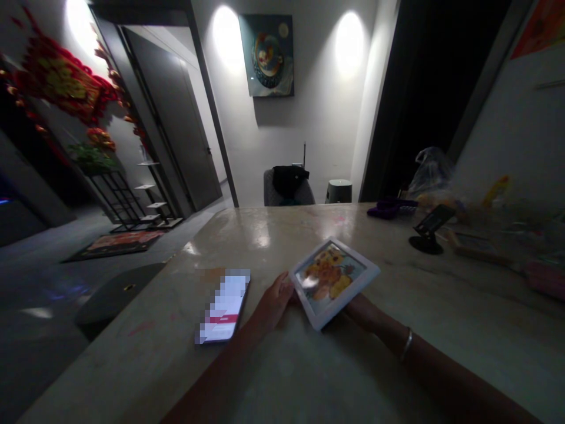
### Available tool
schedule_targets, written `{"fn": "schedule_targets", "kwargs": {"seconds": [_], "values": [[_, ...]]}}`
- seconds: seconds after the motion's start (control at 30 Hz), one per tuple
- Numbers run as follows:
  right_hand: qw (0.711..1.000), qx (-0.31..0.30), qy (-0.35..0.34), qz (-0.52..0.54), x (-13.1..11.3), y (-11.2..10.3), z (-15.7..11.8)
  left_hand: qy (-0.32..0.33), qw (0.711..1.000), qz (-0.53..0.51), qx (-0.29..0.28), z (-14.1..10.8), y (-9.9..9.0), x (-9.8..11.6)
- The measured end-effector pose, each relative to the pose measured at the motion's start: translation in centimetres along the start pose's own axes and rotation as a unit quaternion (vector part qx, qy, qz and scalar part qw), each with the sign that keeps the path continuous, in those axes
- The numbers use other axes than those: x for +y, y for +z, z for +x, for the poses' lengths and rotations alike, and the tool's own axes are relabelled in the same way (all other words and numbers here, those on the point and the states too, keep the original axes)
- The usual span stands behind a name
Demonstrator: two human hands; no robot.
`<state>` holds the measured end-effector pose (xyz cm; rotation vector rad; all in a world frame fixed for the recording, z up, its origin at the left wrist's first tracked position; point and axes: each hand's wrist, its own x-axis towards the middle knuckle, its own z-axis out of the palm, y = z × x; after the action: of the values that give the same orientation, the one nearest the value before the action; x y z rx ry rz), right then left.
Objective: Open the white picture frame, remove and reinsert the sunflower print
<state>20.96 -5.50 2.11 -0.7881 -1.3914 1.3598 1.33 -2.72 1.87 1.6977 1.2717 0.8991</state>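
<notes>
A white picture frame with a print of yellow and orange flowers is held tilted above the marble table. My left hand grips its left edge, fingers partly hidden behind it. Beneath the frame's lower right side is my right hand, closed on it from behind; most of its fingers are hidden. A silver bangle circles my right wrist. To the left of my left forearm lies a phone with its screen lit and blurred out.
On the table's right stand a black phone stand, a wooden frame, a purple item and a clear plastic bag. Across the table is a grey chair with black cloth on it. A dark stool sits left.
</notes>
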Motion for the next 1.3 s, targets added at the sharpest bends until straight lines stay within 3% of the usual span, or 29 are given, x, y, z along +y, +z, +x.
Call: {"fn": "schedule_targets", "kwargs": {"seconds": [0.17,0.33,0.53,0.63,0.7,0.8,0.93,1.03,1.2,1.3], "values": [[0.998,-0.039,0.02,0.049,0.1,0.3,-0.1,0.0,0.994,-0.103,-0.028,0.3,0.0,-0.2],[0.986,-0.113,0.114,0.034,0.4,-1.5,-0.5,-0.026,0.999,-0.047,0.002,0.8,0.2,-0.9],[0.971,-0.086,0.183,-0.129,-0.9,-4.6,-0.3,-0.048,0.997,0.051,0.032,0.6,0.3,-1.5],[0.939,-0.03,0.268,-0.211,-1.0,-6.0,0.0,-0.03,0.988,0.14,0.055,0.2,0.1,-1.3],[0.915,-0.004,0.286,-0.284,-0.9,-6.4,0.3,0.0,0.978,0.199,0.057,-0.1,0.0,-1.0],[0.885,0.026,0.271,-0.378,-0.5,-6.4,0.6,0.049,0.956,0.286,0.047,-0.5,-0.1,-0.6],[0.87,0.043,0.241,-0.428,-0.1,-6.4,0.6,0.069,0.944,0.32,0.042,-0.6,-0.2,-0.8],[0.866,0.042,0.221,-0.447,0.0,-6.5,0.4,0.082,0.955,0.283,0.047,-0.5,-0.2,-1.2],[0.866,0.072,0.175,-0.463,-0.3,-6.4,0.6,0.109,0.965,0.216,0.102,-0.2,-0.4,-0.4],[0.904,0.071,0.142,-0.398,-0.8,-5.9,0.6,0.059,0.988,0.087,0.11,-0.3,-0.5,0.7]]}}
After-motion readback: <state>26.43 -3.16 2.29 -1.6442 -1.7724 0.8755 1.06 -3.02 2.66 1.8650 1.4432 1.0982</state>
